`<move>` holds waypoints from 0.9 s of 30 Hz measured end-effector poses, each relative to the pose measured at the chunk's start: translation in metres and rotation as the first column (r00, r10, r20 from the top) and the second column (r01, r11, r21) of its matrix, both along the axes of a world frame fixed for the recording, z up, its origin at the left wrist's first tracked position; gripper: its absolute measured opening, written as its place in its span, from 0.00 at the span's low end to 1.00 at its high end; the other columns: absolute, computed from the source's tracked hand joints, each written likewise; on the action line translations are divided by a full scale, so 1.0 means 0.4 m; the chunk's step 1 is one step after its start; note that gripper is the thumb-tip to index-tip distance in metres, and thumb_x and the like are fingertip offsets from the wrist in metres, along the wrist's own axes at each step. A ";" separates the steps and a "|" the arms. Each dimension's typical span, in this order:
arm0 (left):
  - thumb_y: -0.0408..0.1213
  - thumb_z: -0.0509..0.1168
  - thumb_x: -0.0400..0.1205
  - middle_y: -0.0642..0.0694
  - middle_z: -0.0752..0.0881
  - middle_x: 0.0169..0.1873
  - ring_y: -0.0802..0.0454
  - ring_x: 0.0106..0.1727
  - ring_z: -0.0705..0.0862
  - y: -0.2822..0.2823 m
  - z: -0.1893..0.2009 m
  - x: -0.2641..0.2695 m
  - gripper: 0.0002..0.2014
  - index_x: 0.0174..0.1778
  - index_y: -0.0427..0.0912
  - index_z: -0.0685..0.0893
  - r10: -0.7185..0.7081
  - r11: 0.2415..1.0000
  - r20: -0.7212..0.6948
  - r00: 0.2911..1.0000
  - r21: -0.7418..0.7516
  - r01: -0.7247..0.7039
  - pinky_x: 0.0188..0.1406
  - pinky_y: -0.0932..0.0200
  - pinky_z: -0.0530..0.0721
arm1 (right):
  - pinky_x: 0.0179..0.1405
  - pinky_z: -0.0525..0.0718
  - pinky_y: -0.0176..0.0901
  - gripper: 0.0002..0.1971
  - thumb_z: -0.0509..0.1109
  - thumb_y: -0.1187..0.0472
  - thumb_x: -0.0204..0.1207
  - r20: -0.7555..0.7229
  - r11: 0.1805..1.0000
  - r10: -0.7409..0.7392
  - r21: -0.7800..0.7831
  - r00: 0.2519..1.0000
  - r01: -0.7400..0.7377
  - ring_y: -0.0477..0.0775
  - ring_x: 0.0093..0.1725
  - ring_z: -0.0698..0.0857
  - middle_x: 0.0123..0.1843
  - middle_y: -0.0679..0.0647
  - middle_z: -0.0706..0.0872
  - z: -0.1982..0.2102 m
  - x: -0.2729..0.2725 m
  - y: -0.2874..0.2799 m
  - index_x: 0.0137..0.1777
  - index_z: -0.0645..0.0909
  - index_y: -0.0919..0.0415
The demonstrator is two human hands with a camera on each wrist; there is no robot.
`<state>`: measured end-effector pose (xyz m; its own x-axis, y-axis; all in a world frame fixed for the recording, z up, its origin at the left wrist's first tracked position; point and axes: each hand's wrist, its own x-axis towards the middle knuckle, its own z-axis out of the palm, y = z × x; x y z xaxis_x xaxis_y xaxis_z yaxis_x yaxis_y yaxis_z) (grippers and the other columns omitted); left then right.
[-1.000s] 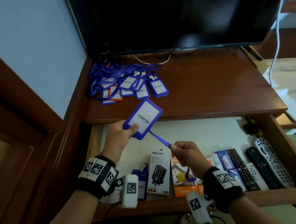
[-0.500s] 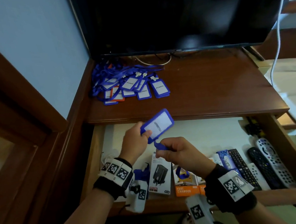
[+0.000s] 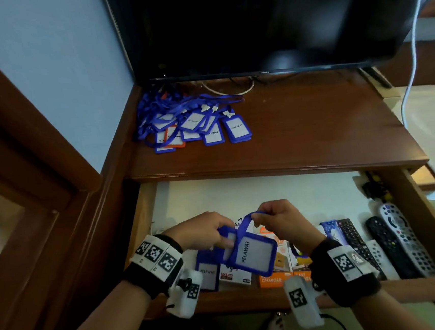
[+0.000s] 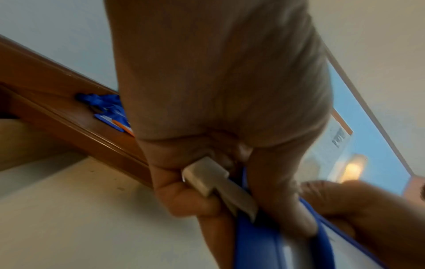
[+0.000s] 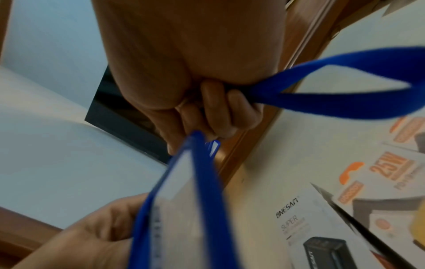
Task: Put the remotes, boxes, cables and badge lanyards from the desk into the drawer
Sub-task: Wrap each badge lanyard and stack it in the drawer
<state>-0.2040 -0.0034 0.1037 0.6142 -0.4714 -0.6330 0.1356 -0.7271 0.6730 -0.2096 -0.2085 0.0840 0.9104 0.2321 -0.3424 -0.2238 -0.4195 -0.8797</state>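
Both hands hold one blue badge holder marked PELAWAT low over the open drawer. My left hand pinches the holder's top end at its white clip. My right hand grips the blue lanyard strap, looped above the card. Another blue badge lies in the drawer beneath. Charger boxes and several remotes lie along the drawer's front. A pile of blue lanyard badges sits at the desk's back left.
A dark TV screen stands at the back of the wooden desk. A white cable hangs down at the right. A cream cord lies under the screen. The wall and wooden door frame close the left side.
Both hands have come down and toward me, from the desk edge into the drawer. The strap, stretched out before, is now folded into a loop over the card.
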 end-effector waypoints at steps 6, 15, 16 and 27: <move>0.31 0.67 0.78 0.43 0.89 0.51 0.45 0.57 0.87 0.044 -0.001 0.013 0.08 0.53 0.41 0.84 0.213 0.855 -0.121 0.969 -0.456 -0.245 0.62 0.45 0.82 | 0.28 0.77 0.36 0.11 0.64 0.66 0.82 -0.120 0.975 0.033 0.223 0.992 -0.005 0.48 0.28 0.83 0.29 0.52 0.84 -0.018 -0.016 0.006 0.37 0.80 0.63; 0.37 0.63 0.84 0.50 0.90 0.44 0.52 0.47 0.84 0.023 -0.008 0.040 0.05 0.51 0.48 0.84 0.807 0.398 -0.164 0.568 -0.560 -0.727 0.47 0.55 0.77 | 0.17 0.62 0.31 0.18 0.59 0.60 0.86 -0.169 0.978 0.067 0.207 0.983 -0.031 0.42 0.18 0.62 0.21 0.48 0.66 -0.013 -0.004 0.062 0.32 0.76 0.61; 0.37 0.63 0.84 0.49 0.89 0.43 0.53 0.44 0.82 0.021 -0.014 0.043 0.05 0.49 0.48 0.84 0.841 0.404 -0.115 0.529 -0.518 -0.754 0.44 0.57 0.76 | 0.18 0.63 0.30 0.18 0.60 0.60 0.86 -0.153 0.982 0.100 0.174 0.983 -0.072 0.42 0.18 0.63 0.21 0.48 0.67 -0.007 -0.003 0.066 0.33 0.76 0.61; 0.34 0.68 0.78 0.46 0.85 0.38 0.47 0.42 0.85 -0.005 -0.062 0.010 0.03 0.39 0.45 0.82 0.330 0.942 0.278 0.902 -0.039 -0.333 0.42 0.54 0.82 | 0.24 0.67 0.31 0.18 0.65 0.59 0.83 -0.005 0.918 0.395 -0.001 0.918 -0.395 0.42 0.20 0.69 0.21 0.45 0.73 0.036 0.025 0.075 0.28 0.79 0.55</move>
<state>-0.1998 -0.0052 0.0788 0.8847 -0.2049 -0.4187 0.1798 -0.6787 0.7121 -0.1994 -0.1784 0.0982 0.7431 0.5723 -0.3469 -0.0431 -0.4764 -0.8782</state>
